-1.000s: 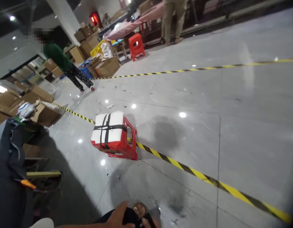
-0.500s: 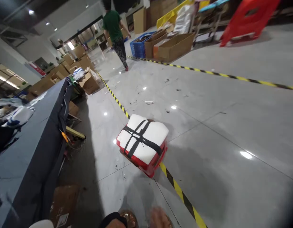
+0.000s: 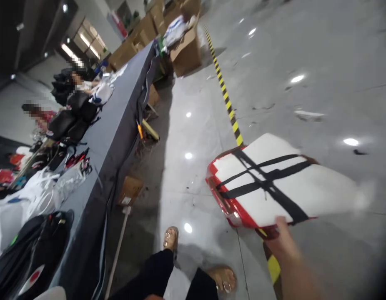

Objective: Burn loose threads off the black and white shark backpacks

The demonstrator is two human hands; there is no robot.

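My right hand (image 3: 288,246) grips the near edge of a low red plastic stool (image 3: 239,218), its thumb lying over the rim of the pad. A thick white foam pad (image 3: 268,179) covers the top of the stool, tied down with crossed black straps (image 3: 268,183). The stool looks tilted; whether its feet touch the floor I cannot tell. At the bottom edge, a sliver of skin (image 3: 154,297) may be my left hand; its fingers are hidden.
A long grey-covered table (image 3: 118,112) runs along the left, with black bags (image 3: 39,246) and white items on it. Two people sit beyond it. Yellow-black tape (image 3: 226,96) crosses the floor. A cardboard box (image 3: 186,52) stands past the table's far end. My sandalled feet (image 3: 222,279) are below.
My right hand has reached the stool and closed on its edge. The stool is nearer and further right in view. My view has swung left; the walking person is out of frame.
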